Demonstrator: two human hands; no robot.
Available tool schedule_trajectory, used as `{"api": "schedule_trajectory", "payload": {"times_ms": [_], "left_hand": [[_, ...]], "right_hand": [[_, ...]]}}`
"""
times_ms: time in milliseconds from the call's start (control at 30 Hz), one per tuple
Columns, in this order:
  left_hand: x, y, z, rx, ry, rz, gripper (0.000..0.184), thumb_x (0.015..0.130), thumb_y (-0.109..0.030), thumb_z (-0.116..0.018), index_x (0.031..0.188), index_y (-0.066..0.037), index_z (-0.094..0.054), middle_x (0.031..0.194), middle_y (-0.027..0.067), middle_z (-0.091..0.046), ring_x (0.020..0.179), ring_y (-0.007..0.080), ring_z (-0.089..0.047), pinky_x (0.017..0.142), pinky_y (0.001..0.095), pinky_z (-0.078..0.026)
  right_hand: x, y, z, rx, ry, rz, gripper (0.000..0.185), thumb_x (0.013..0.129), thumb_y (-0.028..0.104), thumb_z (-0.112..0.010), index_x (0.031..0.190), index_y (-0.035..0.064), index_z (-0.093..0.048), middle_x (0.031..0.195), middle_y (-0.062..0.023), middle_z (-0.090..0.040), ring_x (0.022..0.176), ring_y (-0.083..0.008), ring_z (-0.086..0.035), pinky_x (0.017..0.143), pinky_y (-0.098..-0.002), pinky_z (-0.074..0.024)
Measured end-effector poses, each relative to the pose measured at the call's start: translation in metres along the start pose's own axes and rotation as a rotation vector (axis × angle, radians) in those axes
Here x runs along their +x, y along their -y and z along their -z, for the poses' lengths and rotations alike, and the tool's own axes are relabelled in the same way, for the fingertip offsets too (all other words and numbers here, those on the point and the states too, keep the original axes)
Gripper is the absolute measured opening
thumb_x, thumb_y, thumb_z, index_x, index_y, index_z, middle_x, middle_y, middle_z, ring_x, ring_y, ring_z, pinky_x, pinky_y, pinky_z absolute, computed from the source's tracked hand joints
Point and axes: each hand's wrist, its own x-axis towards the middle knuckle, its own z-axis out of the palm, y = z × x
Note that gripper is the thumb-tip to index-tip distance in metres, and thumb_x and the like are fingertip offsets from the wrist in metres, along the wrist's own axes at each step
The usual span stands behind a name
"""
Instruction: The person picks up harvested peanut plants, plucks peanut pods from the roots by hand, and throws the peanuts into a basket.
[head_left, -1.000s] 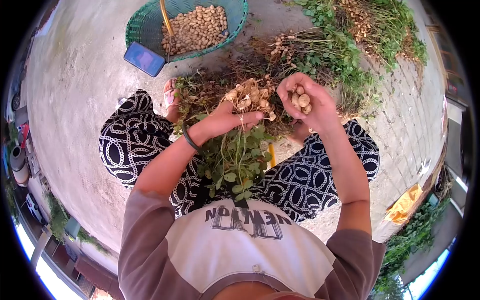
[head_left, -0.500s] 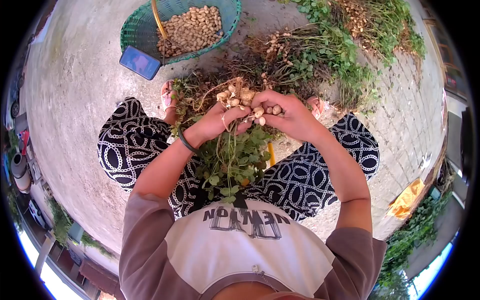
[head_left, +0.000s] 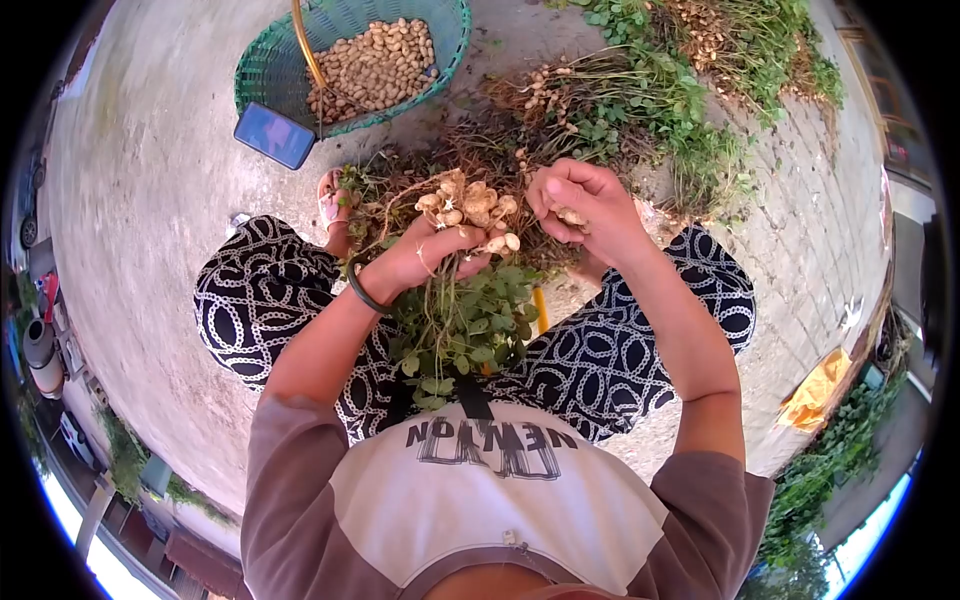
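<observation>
My left hand (head_left: 425,256) is closed round the stems of a peanut plant (head_left: 465,320), whose green leaves hang down toward my lap. Above that fist a cluster of pale peanuts (head_left: 480,203) still clings to the roots. My right hand (head_left: 588,212) is a little to the right, apart from the plant, with its fingers curled over loose peanuts (head_left: 570,216). Only part of what it holds shows between the fingers.
Ahead on the left stands a green basket (head_left: 262,80) with picked peanuts in it. A phone (head_left: 274,135) rests at its near rim. Pulled peanut plants (head_left: 640,110) lie piled ahead and to the right. An orange-yellow wrapper (head_left: 815,392) lies on the concrete.
My right hand has drawn away from the plant to the right and slightly up, keeping peanuts in its fingers. My left hand still grips the plant, with its peanut cluster now more exposed.
</observation>
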Motion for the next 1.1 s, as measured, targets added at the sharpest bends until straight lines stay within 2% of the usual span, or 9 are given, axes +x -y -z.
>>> {"api": "schedule_trajectory", "payload": {"times_ms": [167, 267, 433, 667, 767, 833, 867, 1000, 1100], "left_hand": [[0.001, -0.003, -0.005, -0.054, -0.045, -0.029, 0.022, 0.094, -0.018, -0.046, 0.101, 0.0, -0.057, 0.064, 0.0017, -0.05, 0.054, 0.0095, -0.044, 0.048, 0.0249, -0.031], [0.0, -0.004, -0.01, -0.169, -0.123, 0.048, 0.023, 0.095, -0.018, -0.046, 0.103, 0.001, -0.057, 0.065, 0.0013, -0.05, 0.054, 0.0088, -0.043, 0.048, 0.0247, -0.031], [0.0, 0.003, 0.005, -0.118, -0.069, 0.012, 0.02, 0.095, -0.016, -0.045, 0.097, 0.001, -0.057, 0.065, 0.0011, -0.05, 0.055, 0.0085, -0.043, 0.05, 0.025, -0.032], [0.005, 0.017, 0.006, -0.072, -0.03, -0.002, 0.013, 0.095, -0.013, -0.053, 0.099, -0.002, -0.058, 0.069, 0.0022, -0.055, 0.056, 0.0091, -0.048, 0.051, 0.0252, -0.036], [0.01, 0.033, 0.011, 0.012, -0.046, 0.028, 0.02, 0.096, -0.02, -0.055, 0.097, -0.002, -0.063, 0.072, 0.0028, -0.062, 0.06, 0.0092, -0.053, 0.057, 0.0263, -0.042], [0.006, 0.024, 0.007, 0.031, -0.014, -0.005, 0.023, 0.097, -0.021, -0.053, 0.092, -0.001, -0.062, 0.071, 0.003, -0.061, 0.06, 0.01, -0.051, 0.059, 0.0273, -0.042], [0.006, 0.023, 0.007, -0.008, -0.004, -0.021, 0.022, 0.096, -0.02, -0.053, 0.092, -0.001, -0.062, 0.069, 0.0032, -0.059, 0.059, 0.0104, -0.051, 0.057, 0.0272, -0.041], [0.002, 0.012, 0.008, -0.085, 0.006, -0.007, 0.025, 0.095, -0.02, -0.05, 0.086, 0.001, -0.061, 0.064, 0.0044, -0.056, 0.056, 0.0125, -0.05, 0.055, 0.028, -0.041], [0.001, 0.008, 0.013, -0.01, 0.075, -0.016, 0.032, 0.094, -0.025, -0.043, 0.084, 0.001, -0.06, 0.065, 0.0043, -0.056, 0.057, 0.0127, -0.05, 0.054, 0.0276, -0.04]], "right_hand": [[-0.002, -0.001, -0.018, -0.718, -0.047, 0.159, 0.027, 0.088, 0.005, -0.068, 0.114, 0.0055, -0.063, 0.086, -0.0004, -0.06, 0.071, -0.0066, -0.054, 0.064, -0.021, -0.045], [-0.001, -0.014, -0.017, -0.87, -0.049, 0.26, 0.025, 0.087, 0.012, -0.071, 0.111, 0.0079, -0.064, 0.08, 0.0005, -0.058, 0.07, -0.0085, -0.05, 0.067, -0.0259, -0.0441], [-0.007, 0.012, 0.009, -0.127, 0.26, -0.197, 0.023, 0.096, 0.016, -0.058, 0.107, -0.0044, -0.06, 0.079, -0.0041, -0.058, 0.053, -0.008, -0.044, 0.043, -0.0225, -0.0307], [0.039, 0.022, 0.037, 0.062, -0.229, -0.346, 0.027, 0.097, 0.019, -0.049, 0.112, -0.0024, -0.057, 0.085, -0.007, -0.059, 0.059, -0.0101, -0.052, 0.039, -0.0188, -0.0343], [0.105, 0.05, 0.005, -0.162, -0.247, -0.267, 0.027, 0.097, 0.021, -0.05, 0.111, -0.0015, -0.058, 0.09, -0.0077, -0.064, 0.071, -0.0124, -0.062, 0.046, -0.017, -0.0399], [0.155, 0.074, -0.014, -0.181, -0.136, -0.144, 0.044, 0.097, 0.029, -0.057, 0.122, -0.0058, -0.051, 0.108, -0.0175, -0.062, 0.096, -0.026, -0.068, 0.075, -0.0293, -0.0606], [0.173, 0.087, -0.028, -0.265, -0.143, -0.08, 0.053, 0.096, 0.032, -0.059, 0.126, -0.0091, -0.046, 0.12, -0.0235, -0.057, 0.107, -0.0321, -0.065, 0.093, -0.0404, -0.057], [0.169, 0.101, -0.051, -0.637, -0.253, 0.322, 0.051, 0.097, 0.032, -0.058, 0.127, -0.0063, -0.047, 0.126, -0.0205, -0.055, 0.111, -0.0308, -0.063, 0.093, -0.04, -0.0558], [0.111, 0.092, -0.043, -0.65, -0.063, 0.155, 0.027, 0.098, 0.025, -0.058, 0.106, 0.0003, -0.064, 0.099, -0.0106, -0.068, 0.087, -0.0169, -0.068, 0.075, -0.0287, -0.0564]]}}
